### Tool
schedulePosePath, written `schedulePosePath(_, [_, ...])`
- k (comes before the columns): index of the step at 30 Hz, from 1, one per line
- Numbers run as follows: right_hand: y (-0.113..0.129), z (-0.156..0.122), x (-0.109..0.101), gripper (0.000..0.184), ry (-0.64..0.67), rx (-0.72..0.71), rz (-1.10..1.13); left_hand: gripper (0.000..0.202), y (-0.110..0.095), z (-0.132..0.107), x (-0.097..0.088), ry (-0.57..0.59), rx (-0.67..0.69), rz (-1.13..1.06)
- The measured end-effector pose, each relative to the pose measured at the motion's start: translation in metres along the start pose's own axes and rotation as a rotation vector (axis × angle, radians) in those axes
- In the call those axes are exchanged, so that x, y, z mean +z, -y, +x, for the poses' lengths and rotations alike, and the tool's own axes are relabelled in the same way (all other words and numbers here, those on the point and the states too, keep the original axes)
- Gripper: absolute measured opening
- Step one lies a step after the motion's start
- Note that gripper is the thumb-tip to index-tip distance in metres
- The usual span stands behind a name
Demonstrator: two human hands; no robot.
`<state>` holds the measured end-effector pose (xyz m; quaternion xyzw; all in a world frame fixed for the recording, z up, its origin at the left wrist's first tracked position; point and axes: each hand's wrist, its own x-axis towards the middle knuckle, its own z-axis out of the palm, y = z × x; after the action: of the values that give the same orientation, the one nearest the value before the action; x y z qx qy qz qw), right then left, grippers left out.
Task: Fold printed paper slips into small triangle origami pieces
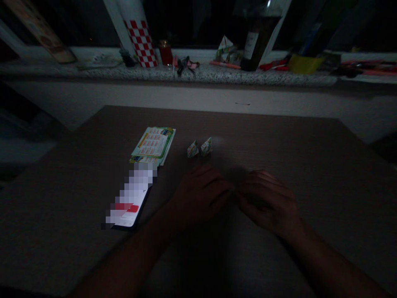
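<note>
The scene is very dark. My left hand (200,194) and my right hand (266,200) rest close together on a brown table (279,140), fingertips meeting near the middle. Both hands have curled, pinched fingers; whatever lies between them is hidden in shadow. Two small folded paper pieces (200,147) sit just beyond my hands. A stack of printed colourful paper sheets (153,142) lies to the left of them. A lit phone (130,198) lies on the table left of my left hand.
Behind the table runs a speckled window ledge (217,76) crowded with things: a red-and-white checkered cup (142,43), a red candle jar (166,51), a dark bottle (254,43), crumpled paper (226,47), pens and a yellow item (305,64).
</note>
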<state>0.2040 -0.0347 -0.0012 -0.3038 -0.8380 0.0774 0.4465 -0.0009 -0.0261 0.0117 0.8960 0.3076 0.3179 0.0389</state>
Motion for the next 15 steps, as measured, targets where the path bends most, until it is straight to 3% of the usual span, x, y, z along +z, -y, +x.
schedulePosePath(6, [0.001, -0.004, 0.005, 0.014, -0.039, 0.197, 0.106, 0.011, 0.000, -0.005, 0.010, -0.052, -0.054, -0.168])
schedulePosePath(15, [0.000, -0.009, 0.014, 0.008, -0.037, 0.451, 0.047, 0.010, -0.007, -0.010, 0.023, -0.124, -0.055, -0.131])
